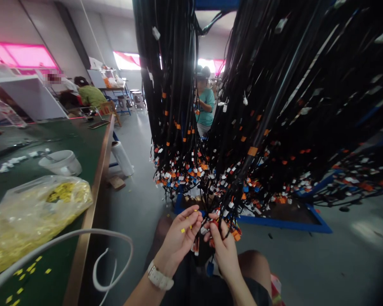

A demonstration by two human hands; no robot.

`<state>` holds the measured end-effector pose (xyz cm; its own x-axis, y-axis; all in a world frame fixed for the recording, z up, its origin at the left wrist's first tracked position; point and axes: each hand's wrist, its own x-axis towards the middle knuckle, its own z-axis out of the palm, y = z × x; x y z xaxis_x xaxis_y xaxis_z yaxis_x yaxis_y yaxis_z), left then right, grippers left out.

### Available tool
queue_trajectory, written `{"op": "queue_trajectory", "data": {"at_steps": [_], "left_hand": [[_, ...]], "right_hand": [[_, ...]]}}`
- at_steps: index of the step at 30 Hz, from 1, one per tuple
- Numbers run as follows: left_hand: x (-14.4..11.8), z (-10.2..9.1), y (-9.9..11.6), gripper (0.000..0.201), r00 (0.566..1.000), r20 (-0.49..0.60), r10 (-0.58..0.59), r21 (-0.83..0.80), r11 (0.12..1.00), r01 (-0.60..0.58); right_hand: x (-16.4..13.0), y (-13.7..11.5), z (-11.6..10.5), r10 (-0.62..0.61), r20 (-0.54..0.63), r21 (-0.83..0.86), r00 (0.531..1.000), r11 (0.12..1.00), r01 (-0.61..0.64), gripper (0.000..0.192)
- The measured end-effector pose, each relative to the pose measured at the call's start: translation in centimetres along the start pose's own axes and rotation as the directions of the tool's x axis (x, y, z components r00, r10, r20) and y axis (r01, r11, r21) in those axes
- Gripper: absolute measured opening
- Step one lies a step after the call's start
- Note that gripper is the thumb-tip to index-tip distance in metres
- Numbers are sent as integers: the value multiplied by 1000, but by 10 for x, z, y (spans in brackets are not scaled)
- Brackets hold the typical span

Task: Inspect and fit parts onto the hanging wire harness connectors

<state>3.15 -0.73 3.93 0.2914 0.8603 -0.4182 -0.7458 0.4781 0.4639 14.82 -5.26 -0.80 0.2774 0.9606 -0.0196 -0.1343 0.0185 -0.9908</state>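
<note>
Hanging cable bundles (pixel 242 106) ahead and to the right, connector ends (pixel 191 170) low, just above both hands. Left hand (pixel 180 236) and right hand (pixel 221 246) side by side at the lowest ends, over the lap. Table (pixel 92 170) to the left; on it a plastic bag (pixel 32 212) near, a bowl (pixel 62 163) behind it. Roll (pixel 123 158) on the floor between table and cables. Seated people far behind
</note>
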Motion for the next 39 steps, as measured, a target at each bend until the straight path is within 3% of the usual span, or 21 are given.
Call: {"op": "queue_trajectory", "data": {"at_steps": [12,24,28,33,39], "left_hand": [[1,-7,-5,13,996,45,-71,-13,997,71],[2,-10,-8,9,987,122,-100,42,995,96],[3,-11,-10,10,985,131,-113,53,993,107],[2,-11,-11,13,983,136,-123,43,992,118],[1,-10,-12,20,985,141,-98,146,986,77]], "right_hand": [[-4,-2,-6,-11,-37,-11,999,1000,10,35],[-4,-2,-1,56,0,182,998,982,-55,35],[-5,-4,-4,32,0,156,999,987,-32,22],[-4,-3,-11,30,-16,159,999,987,-27,24],[-1,1,-18,36,-36,82,999,996,-33,26]]}}
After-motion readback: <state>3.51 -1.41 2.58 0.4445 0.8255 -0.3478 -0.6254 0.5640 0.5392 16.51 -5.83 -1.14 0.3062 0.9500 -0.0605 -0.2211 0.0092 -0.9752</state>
